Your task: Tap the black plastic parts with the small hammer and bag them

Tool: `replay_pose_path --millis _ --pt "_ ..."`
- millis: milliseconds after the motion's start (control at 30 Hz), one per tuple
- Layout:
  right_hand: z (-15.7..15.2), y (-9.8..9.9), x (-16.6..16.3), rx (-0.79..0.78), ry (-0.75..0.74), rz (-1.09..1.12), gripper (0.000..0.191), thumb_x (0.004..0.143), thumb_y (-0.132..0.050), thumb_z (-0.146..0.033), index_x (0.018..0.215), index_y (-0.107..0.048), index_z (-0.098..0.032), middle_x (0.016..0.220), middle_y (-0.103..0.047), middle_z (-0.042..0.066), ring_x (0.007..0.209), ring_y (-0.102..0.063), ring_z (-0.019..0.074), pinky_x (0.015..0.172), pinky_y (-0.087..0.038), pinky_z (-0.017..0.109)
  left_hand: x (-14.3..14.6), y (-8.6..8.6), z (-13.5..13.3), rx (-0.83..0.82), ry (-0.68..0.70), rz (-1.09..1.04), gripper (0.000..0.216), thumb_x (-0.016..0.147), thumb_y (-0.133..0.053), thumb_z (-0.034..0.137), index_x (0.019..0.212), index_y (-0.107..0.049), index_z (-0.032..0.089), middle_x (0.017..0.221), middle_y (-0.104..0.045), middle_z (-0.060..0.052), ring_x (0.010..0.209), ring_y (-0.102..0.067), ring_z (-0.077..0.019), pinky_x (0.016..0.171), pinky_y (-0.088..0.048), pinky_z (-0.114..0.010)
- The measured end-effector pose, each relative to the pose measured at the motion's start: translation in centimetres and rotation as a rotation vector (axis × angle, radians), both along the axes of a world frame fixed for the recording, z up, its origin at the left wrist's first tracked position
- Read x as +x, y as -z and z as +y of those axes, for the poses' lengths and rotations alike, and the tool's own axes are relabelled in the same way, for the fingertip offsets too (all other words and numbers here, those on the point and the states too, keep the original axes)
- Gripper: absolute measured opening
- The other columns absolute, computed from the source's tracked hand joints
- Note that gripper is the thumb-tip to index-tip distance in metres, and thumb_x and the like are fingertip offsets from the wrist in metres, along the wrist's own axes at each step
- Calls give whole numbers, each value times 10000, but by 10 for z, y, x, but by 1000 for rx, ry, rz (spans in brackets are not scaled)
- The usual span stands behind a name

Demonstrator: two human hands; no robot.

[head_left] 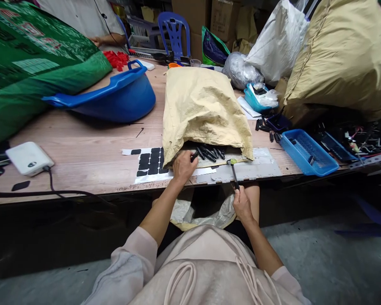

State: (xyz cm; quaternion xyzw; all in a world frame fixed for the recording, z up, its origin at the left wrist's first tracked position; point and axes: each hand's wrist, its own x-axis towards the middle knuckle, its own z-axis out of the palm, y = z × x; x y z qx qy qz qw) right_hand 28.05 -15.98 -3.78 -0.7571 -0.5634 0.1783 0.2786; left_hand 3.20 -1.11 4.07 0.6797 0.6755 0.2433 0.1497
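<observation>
My left hand (183, 166) rests at the mouth of a tan woven sack (203, 110) lying on the wooden table (82, 152). Its fingers pinch one of several small black parts (209, 152) spilling out of the sack. My right hand (242, 204) is below the table edge, closed around the black handle of a thin tool (233, 171) whose tip points up at the sack's mouth. A white sheet with black adhesive pads (150, 163) lies just left of my left hand.
A blue tub (114, 95) and a green sack (28, 63) lie at left, a white device (29, 158) with a cable near the front edge. A blue tray (307, 152), loose parts and big sacks (343, 55) fill the right. Another person sits at the far side.
</observation>
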Motion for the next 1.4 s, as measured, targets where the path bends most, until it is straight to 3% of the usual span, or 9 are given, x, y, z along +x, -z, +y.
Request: replay_pose_path --millis 133,233,467,700,933,1167,1400 --pt "0 -1 0 34 -5 10 344 1029 -314 -359 1116 -612 -210 926 -726 110 758 -653 258 648 -443 313 21 12 -18 134 367 -36 152 920 -679 291 1053 -719 232 1027 -727 -66 1028 -634 -259 919 -477 -376" --pt "0 -1 1 47 -15 -3 344 1031 -314 -364 1105 -612 -209 920 -725 109 757 -651 258 651 -446 316 36 23 -18 103 463 -64 142 910 -709 287 1040 -729 235 1032 -709 -66 1030 -612 -258 905 -464 -379" --pt "-6 -2 3 32 -3 1 361 1016 -322 -381 1085 -627 -200 900 -719 112 753 -658 257 679 -468 325 35 40 -10 98 442 -211 145 834 -785 250 960 -729 208 977 -665 -62 997 -588 -246 917 -469 -376" --pt "-11 -17 3 101 -56 170 446 1017 -370 -432 1174 -679 -151 1002 -760 139 910 -703 265 816 -540 345 35 42 -7 57 425 -271 118 806 -793 223 916 -755 203 900 -650 -45 964 -592 -234 927 -486 -377" --pt "-15 -32 -11 174 -201 133 436 1041 -395 -381 1297 -671 -161 1222 -751 159 1139 -706 279 981 -552 377 33 44 -5 32 434 -300 140 808 -766 200 944 -794 221 877 -649 -37 948 -593 -225 915 -497 -366" --pt "-12 -27 -8 107 -225 84 428 1018 -422 -377 1268 -703 -172 1197 -773 154 1120 -728 294 981 -573 405 34 44 -5 35 434 -313 144 802 -760 187 930 -808 232 864 -648 -38 932 -593 -226 896 -503 -371" --pt "-14 -22 -6 196 -135 124 445 1024 -428 -384 1306 -689 -158 1245 -760 160 1164 -714 290 998 -570 410 34 43 -7 47 420 -302 133 804 -764 203 930 -805 220 871 -651 -41 949 -598 -230 905 -506 -374"
